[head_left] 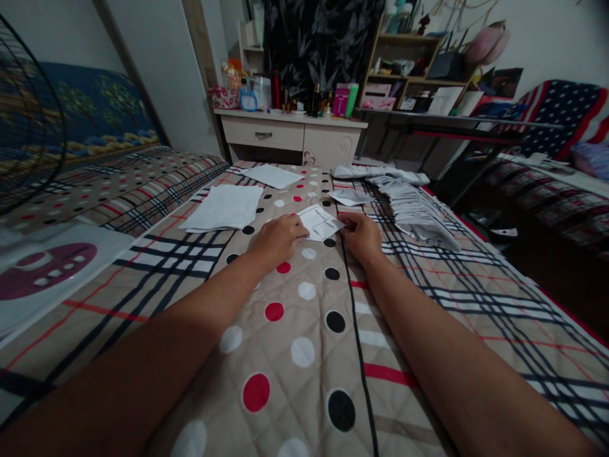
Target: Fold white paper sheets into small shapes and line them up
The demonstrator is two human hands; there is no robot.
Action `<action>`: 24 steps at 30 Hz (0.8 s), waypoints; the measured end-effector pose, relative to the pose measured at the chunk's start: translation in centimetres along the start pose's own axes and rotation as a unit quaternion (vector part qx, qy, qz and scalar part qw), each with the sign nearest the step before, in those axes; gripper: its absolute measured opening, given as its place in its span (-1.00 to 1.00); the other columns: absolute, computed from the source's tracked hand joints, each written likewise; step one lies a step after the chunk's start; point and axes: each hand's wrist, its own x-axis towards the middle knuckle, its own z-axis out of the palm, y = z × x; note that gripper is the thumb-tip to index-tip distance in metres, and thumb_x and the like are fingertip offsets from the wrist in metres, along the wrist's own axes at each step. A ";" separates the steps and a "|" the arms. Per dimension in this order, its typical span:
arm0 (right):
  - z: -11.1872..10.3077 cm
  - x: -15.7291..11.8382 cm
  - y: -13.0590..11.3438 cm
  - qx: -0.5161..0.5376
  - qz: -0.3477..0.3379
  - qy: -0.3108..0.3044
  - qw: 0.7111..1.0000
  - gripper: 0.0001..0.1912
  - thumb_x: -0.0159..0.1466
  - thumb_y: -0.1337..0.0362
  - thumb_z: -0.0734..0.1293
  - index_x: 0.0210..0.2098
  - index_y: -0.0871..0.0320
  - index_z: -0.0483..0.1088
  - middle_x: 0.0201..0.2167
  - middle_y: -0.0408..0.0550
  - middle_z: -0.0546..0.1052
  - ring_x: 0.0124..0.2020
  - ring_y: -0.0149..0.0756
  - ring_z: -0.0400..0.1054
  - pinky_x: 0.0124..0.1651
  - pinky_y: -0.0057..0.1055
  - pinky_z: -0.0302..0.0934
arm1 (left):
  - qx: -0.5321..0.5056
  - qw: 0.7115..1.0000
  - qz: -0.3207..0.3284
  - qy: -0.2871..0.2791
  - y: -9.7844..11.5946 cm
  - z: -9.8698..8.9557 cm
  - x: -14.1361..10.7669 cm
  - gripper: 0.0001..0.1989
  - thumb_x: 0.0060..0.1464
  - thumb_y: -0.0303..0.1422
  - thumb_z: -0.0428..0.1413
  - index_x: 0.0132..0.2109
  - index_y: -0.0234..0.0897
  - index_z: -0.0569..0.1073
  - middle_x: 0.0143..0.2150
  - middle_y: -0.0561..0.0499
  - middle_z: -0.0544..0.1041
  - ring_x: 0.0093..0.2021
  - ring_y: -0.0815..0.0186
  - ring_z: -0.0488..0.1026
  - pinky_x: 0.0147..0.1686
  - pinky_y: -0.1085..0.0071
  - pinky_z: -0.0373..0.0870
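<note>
A small white paper [318,222] with dark printed lines and text lies on the dotted bedspread between my hands. My left hand [280,240] rests at its left edge, fingers bent and pressed onto the paper. At the right corner, my right hand [359,233] pinches the paper between thumb and fingers. Just beyond it lies a folded white piece [351,197]. To the left is a stack of white sheets [223,208], with another white sheet [273,176] farther back. A long row of folded white papers [413,206] fans out on the right.
A white plastic bag [61,266] with a purple print lies at the left edge of the bed. Behind the bed stands a white dresser [266,131] crowded with bottles and an alarm clock [248,99]. A wire fan guard [31,114] shows at far left.
</note>
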 end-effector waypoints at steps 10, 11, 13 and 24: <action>-0.2 -0.7 -1.4 0.156 -0.202 -0.040 0.966 -0.97 0.13 0.33 0.42 -0.40 0.11 0.54 -0.31 -0.08 0.60 -0.19 -0.22 0.45 -0.03 -0.29 0.26 | -0.063 0.996 -0.040 0.053 -1.4 0.2 0.0 -0.78 0.09 -0.49 0.07 -0.25 -0.27 0.63 -0.23 -0.09 0.59 -0.20 0.20 0.51 -0.12 0.30 0.41; -0.2 -0.8 -1.6 0.163 -0.197 -0.070 0.964 -0.96 0.15 0.32 0.41 -0.38 0.12 0.54 -0.34 -0.08 0.60 -0.23 -0.23 0.46 -0.08 -0.31 0.27 | -0.068 0.995 -0.041 0.058 -1.2 0.2 0.0 -0.80 0.11 -0.43 0.09 -0.26 -0.28 0.63 -0.25 -0.09 0.59 -0.22 0.21 0.50 -0.14 0.30 0.40; -0.1 -0.9 -1.8 0.156 -0.179 -0.110 0.965 -0.91 0.20 0.30 0.38 -0.34 0.15 0.56 -0.36 -0.06 0.61 -0.29 -0.25 0.46 -0.18 -0.35 0.27 | -0.070 0.994 -0.054 0.061 -0.9 0.1 0.1 -0.78 0.13 -0.28 0.13 -0.29 -0.30 0.62 -0.26 -0.11 0.58 -0.24 0.20 0.49 -0.16 0.29 0.40; 0.9 -0.5 -1.7 0.036 -0.139 -0.026 0.989 -0.70 0.11 0.36 0.41 -0.13 0.21 0.49 -0.20 0.05 0.58 -0.20 -0.15 0.43 -0.14 -0.25 0.29 | -0.106 0.979 -0.167 0.048 -0.1 0.4 0.2 -0.77 0.01 -0.17 0.27 -0.26 -0.22 0.62 -0.17 -0.05 0.56 -0.21 0.24 0.49 -0.16 0.33 0.39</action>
